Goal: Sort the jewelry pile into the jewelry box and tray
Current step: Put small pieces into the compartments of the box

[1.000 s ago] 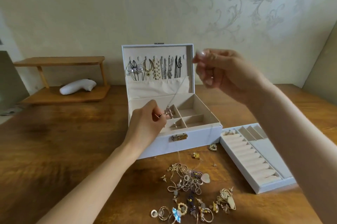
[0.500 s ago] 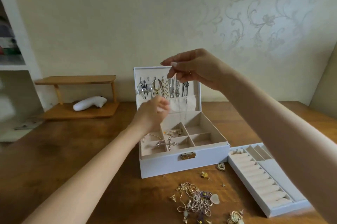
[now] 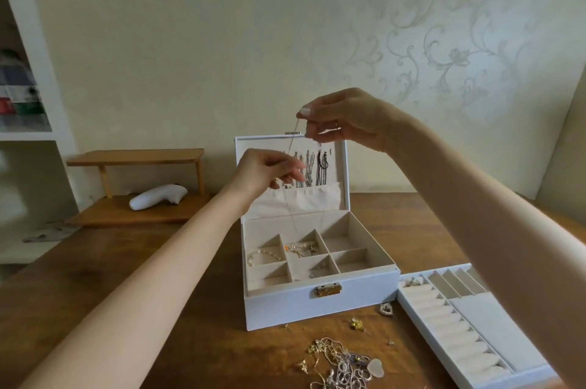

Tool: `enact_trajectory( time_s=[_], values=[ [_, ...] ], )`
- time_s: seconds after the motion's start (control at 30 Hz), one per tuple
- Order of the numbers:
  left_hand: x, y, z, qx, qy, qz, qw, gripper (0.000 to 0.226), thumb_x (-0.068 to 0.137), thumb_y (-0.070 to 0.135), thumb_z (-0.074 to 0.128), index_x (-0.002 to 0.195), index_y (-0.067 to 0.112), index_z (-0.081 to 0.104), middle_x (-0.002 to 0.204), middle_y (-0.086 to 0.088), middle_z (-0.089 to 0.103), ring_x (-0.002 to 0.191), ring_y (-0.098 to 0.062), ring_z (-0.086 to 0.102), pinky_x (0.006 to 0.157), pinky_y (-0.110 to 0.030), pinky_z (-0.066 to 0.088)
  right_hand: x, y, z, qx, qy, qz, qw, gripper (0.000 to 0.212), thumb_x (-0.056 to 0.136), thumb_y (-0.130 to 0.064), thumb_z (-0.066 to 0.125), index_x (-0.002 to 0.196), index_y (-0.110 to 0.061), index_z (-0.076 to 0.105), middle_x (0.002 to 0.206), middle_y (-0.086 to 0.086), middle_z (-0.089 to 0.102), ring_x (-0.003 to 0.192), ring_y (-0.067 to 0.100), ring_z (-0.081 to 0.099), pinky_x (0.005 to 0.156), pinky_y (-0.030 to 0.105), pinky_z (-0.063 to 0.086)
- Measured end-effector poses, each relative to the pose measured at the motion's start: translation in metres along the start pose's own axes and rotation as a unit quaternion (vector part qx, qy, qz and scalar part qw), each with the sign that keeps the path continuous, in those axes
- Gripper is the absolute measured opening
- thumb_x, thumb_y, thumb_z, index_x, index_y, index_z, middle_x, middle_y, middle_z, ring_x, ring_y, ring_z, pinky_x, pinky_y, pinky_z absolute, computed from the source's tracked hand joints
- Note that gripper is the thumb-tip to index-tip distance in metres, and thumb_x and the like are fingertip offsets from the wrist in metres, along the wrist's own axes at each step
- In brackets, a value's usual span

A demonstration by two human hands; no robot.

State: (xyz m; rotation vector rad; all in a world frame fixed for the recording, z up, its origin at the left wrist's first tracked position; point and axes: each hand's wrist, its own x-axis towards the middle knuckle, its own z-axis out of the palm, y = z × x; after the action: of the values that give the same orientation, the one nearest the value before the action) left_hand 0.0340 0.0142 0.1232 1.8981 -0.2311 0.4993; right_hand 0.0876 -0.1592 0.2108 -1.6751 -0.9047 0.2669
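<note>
Raised slightly, left hand (image 3: pixel 263 173) and right hand (image 3: pixel 345 122) pinch a thin gold chain (image 3: pixel 293 138) at the lid of the open white jewelry box (image 3: pixel 320 301); a tangled jewelry pile (image 3: pixel 342 363) remains at 6 o'clock, and the white padded tray (image 3: pixel 475 315) at 4 o'clock is nearly bare.

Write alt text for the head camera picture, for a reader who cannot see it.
The right hand and, below it, the left hand hold a thin chain before the open lid of a white jewelry box, where other necklaces hang. On the wooden table lie a jewelry pile in front of the box and a white tray to its right.
</note>
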Motion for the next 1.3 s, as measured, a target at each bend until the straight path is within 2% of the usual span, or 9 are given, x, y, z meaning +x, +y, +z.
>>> enact_trajectory(
  time_s=[0.17, 0.3, 0.43, 0.57, 0.7, 0.8, 0.97, 1.1, 1.3],
  values=[
    [0.003, 0.005, 0.001, 0.043, -0.062, -0.008, 0.997, 0.013, 0.089, 0.017, 0.061, 0.088, 0.015, 0.073, 0.075, 0.007, 0.073, 0.071, 0.001, 0.064, 0.057, -0.009, 0.042, 0.004, 0.001, 0.001, 0.017, 0.025, -0.027, 0.999, 0.011, 0.084, -0.016, 0.068, 0.094, -0.012, 0.072, 0.073, 0.0, 0.066, 0.076, 0.012, 0.064, 0.087, 0.03, 0.052],
    [0.007, 0.012, 0.003, 0.034, -0.079, 0.002, 0.996, 0.019, 0.085, 0.021, 0.066, 0.095, 0.006, 0.073, 0.08, 0.006, 0.072, 0.076, -0.002, 0.067, 0.065, -0.007, 0.045, 0.005, -0.004, 0.005, -0.01, 0.052, -0.049, 0.997, 0.009, 0.085, -0.018, 0.068, 0.092, -0.015, 0.073, 0.071, -0.001, 0.064, 0.071, 0.01, 0.059, 0.069, 0.022, 0.046],
    [0.009, 0.025, 0.005, 0.054, -0.119, -0.019, 0.991, 0.028, 0.087, 0.033, 0.063, 0.111, 0.019, 0.065, 0.083, 0.002, 0.074, 0.077, -0.006, 0.068, 0.066, -0.009, 0.047, 0.008, -0.012, 0.011, -0.036, 0.078, -0.07, 0.994, 0.012, 0.085, -0.021, 0.069, 0.094, -0.015, 0.074, 0.068, -0.001, 0.063, 0.064, 0.009, 0.051, 0.059, 0.02, 0.036],
    [0.012, 0.032, 0.008, 0.011, -0.205, -0.066, 0.976, 0.038, 0.097, 0.043, 0.042, 0.12, 0.018, 0.059, 0.104, 0.001, 0.073, 0.096, -0.01, 0.067, 0.089, -0.026, 0.046, 0.005, -0.019, 0.015, -0.017, 0.072, -0.082, 0.994, 0.018, 0.088, -0.021, 0.066, 0.103, -0.012, 0.072, 0.06, 0.0, 0.058, 0.055, 0.01, 0.048, 0.053, 0.02, 0.038],
    [0.021, 0.036, 0.0, -0.259, -0.147, -0.145, 0.944, 0.029, 0.098, 0.034, 0.043, 0.106, 0.014, 0.063, 0.104, -0.001, 0.072, 0.089, -0.01, 0.068, 0.081, -0.026, 0.044, -0.008, -0.012, 0.009, 0.036, 0.075, -0.067, 0.994, 0.018, 0.09, -0.017, 0.062, 0.105, -0.012, 0.07, 0.056, -0.001, 0.055, 0.053, 0.01, 0.046, 0.052, 0.019, 0.037],
    [0.025, 0.04, -0.006, -0.367, -0.101, -0.17, 0.909, 0.024, 0.097, 0.027, 0.046, 0.098, 0.011, 0.064, 0.094, -0.002, 0.073, 0.085, -0.011, 0.07, 0.074, -0.023, 0.053, -0.022, 0.013, 0.004, 0.095, 0.078, -0.033, 0.992, 0.018, 0.091, -0.016, 0.058, 0.105, -0.012, 0.069, 0.055, -0.002, 0.053, 0.05, 0.008, 0.046, 0.05, 0.017, 0.036],
    [0.03, 0.047, -0.008, -0.318, -0.041, -0.199, 0.926, 0.01, 0.092, 0.007, 0.054, 0.085, 0.01, 0.062, 0.057, 0.001, 0.064, 0.056, -0.01, 0.066, 0.057, -0.023, 0.057, -0.042, 0.064, 0.009, 0.162, 0.072, 0.044, 0.983, 0.014, 0.085, -0.019, 0.06, 0.096, -0.013, 0.066, 0.053, -0.003, 0.054, 0.045, 0.006, 0.047, 0.044, 0.014, 0.038],
    [0.033, 0.046, -0.015, -0.251, -0.028, -0.202, 0.946, 0.009, 0.091, 0.003, 0.052, 0.091, 0.007, 0.06, 0.058, 0.0, 0.055, 0.048, -0.01, 0.06, 0.052, -0.023, 0.056, -0.056, 0.094, 0.014, 0.205, 0.072, 0.079, 0.973, 0.024, 0.074, -0.021, 0.063, 0.095, -0.009, 0.064, 0.058, -0.001, 0.057, 0.049, 0.007, 0.05, 0.045, 0.015, 0.038],
    [0.035, 0.049, -0.02, -0.226, -0.019, -0.186, 0.956, 0.01, 0.091, 0.002, 0.052, 0.089, 0.008, 0.061, 0.053, 0.0, 0.057, 0.046, -0.01, 0.058, 0.057, -0.023, 0.055, -0.069, 0.127, 0.029, 0.203, 0.083, 0.132, 0.967, 0.012, 0.084, -0.013, 0.062, 0.093, -0.005, 0.066, 0.057, 0.003, 0.06, 0.046, 0.008, 0.053, 0.041, 0.015, 0.04]
  ],
)
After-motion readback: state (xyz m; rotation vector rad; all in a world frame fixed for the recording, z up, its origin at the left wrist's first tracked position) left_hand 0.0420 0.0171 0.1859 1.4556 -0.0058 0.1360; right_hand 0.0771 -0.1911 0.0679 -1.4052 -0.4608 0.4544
